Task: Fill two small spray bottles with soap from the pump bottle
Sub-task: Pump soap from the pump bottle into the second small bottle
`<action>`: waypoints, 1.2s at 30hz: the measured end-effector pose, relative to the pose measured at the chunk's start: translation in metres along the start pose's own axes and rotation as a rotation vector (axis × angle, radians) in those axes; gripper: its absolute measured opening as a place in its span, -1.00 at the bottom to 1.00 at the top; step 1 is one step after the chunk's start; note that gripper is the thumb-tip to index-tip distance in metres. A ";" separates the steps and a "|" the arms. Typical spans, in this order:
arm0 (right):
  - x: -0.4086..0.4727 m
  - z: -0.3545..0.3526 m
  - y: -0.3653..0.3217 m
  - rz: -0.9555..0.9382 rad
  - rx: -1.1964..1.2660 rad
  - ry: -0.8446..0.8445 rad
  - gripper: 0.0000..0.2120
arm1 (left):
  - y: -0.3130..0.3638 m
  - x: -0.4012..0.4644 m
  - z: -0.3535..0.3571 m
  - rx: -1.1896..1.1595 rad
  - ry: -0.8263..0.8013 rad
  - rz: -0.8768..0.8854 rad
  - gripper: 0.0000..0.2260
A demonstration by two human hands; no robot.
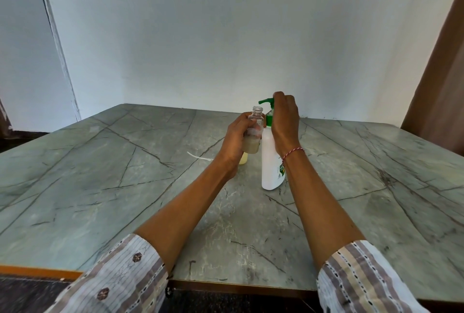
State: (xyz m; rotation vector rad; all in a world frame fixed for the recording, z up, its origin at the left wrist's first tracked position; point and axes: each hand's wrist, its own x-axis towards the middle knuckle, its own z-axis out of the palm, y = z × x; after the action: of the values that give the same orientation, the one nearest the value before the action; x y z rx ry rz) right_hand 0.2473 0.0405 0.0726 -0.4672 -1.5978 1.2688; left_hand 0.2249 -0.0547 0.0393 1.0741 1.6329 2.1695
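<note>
My left hand gripped the small spray bottle upright, fingers wrapped round it, its open neck just below and left of the green pump nozzle. My right hand curled over the pump head of the white pump bottle, standing on the table. Behind my left wrist stood another bottle with yellowish liquid, beside a white tube.

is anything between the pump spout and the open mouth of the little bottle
Nothing visible. The left hand holds the small bottle uncapped just below the green spout, with open air between them. The right hand sits on the pump head.
</note>
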 end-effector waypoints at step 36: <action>0.000 -0.002 0.000 -0.040 -0.091 -0.045 -0.75 | 0.001 -0.001 0.000 -0.023 -0.022 -0.012 -0.87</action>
State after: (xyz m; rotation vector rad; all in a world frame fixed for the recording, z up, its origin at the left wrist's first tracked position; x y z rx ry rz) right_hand 0.2491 0.0414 0.0729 -0.4639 -1.6998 1.1877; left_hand 0.2256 -0.0560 0.0398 1.0757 1.5965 2.1559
